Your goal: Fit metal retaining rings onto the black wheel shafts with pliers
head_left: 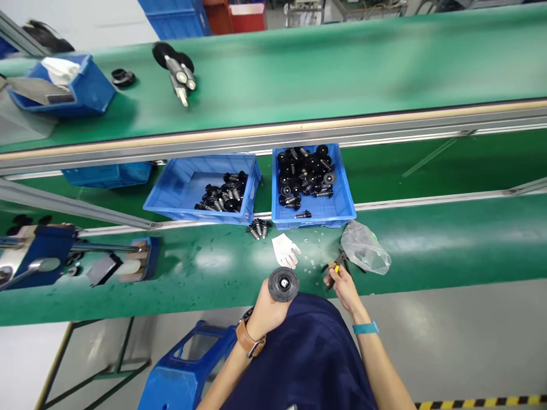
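Observation:
My left hand (270, 309) is closed around a part with a round black disc (284, 284) on top, its flat face with a light centre turned up. The rest of that part is hidden by my fingers. In my right hand (343, 287) are pliers (341, 259) with black and yellow handles, held low over the bench edge. Small white rings (313, 263) lie scattered between my hands. A white glove (285, 250) rests just beyond the disc, and a clear plastic bag (365, 247) lies right of the pliers.
Two blue bins (314, 221) (200, 215) hold black and grey shaft parts. Several similar parts (258, 228) lie on the green bench (448, 245). A lever press (47, 256) stands left. Above runs a green belt (342, 74) carrying larger parts (177, 71). A blue stool (179, 370) is below left.

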The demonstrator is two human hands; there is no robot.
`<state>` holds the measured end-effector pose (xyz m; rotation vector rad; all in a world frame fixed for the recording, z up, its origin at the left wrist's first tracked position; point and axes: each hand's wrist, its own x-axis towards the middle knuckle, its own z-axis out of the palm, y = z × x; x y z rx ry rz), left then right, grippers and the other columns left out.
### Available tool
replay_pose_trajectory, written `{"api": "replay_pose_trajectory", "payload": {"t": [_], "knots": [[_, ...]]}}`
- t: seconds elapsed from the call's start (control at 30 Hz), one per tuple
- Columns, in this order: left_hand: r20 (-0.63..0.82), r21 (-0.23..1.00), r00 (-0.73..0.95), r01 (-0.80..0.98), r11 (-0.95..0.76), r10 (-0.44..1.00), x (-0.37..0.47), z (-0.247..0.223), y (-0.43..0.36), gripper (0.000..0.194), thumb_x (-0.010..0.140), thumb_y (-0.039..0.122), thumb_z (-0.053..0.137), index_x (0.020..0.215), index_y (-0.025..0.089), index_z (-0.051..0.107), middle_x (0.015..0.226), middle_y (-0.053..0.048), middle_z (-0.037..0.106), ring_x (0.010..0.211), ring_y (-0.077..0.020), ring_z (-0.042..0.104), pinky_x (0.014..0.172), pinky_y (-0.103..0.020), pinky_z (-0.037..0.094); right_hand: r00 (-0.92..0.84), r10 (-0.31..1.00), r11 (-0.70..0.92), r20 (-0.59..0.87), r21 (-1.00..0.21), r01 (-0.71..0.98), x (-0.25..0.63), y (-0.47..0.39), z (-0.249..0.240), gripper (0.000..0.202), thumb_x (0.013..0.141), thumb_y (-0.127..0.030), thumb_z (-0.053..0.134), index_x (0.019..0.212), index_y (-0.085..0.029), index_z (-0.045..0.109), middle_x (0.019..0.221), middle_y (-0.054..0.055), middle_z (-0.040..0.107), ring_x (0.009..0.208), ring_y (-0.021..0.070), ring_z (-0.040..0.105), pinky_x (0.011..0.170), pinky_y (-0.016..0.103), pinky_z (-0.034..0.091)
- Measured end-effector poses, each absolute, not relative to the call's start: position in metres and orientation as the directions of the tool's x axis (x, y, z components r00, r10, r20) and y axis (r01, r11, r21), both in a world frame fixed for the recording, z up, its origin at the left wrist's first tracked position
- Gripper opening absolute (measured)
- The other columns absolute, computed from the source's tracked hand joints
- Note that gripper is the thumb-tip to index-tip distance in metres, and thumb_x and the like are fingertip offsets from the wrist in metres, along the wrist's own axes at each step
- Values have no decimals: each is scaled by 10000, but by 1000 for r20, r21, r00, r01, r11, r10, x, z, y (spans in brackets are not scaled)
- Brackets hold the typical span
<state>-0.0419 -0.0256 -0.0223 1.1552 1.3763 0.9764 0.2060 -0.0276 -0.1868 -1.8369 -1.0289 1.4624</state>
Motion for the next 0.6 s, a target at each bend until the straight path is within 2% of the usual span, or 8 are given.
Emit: {"api": "replay_pose_trajectory", "payload": {"t": [0.13, 0.27, 0.43, 0.6], "knots": [[-216, 969, 0, 124, 214, 976, -64, -28, -20, 226, 764, 308, 728, 906, 132, 724, 894, -101, 783, 819, -231, 723, 836, -365, 598, 183, 809, -586, -559, -791, 178, 194, -43, -186, 558, 846, -734, 502, 978, -193, 542, 745, -33, 544, 517, 110, 525, 488, 256, 438], [-256, 960, 99, 139, 241, 962, -79, -35, -16, 223, 775, 337, 725, 851, 127, 740, 843, -76, 777, 766, -205, 701, 788, -330, 598, 333, 726, -684, -602, -679, 266, 189, -37, -204, 397, 991, -541, 511, 1014, -155, 597, 745, -30, 579, 550, 90, 535, 533, 235, 471], [-274, 957, 157, 144, 253, 949, -80, -39, -12, 232, 775, 334, 718, 870, 124, 742, 843, -74, 770, 790, -210, 700, 819, -344, 592, 471, 654, -756, -592, -490, 434, 182, -7, -223, 286, 980, -391, 618, 1131, -149, 635, 1059, 52, 667, 881, 166, 661, 787, 352, 576], [-292, 954, 153, 118, 276, 944, -71, -36, -12, 273, 756, 362, 742, 897, 129, 739, 860, -76, 773, 810, -221, 707, 857, -370, 590, 622, 641, -765, -450, -305, 568, 203, 4, -217, 389, 966, -359, 634, 1300, -168, 580, 1375, 116, 550, 1229, 279, 558, 1032, 518, 477]]}}
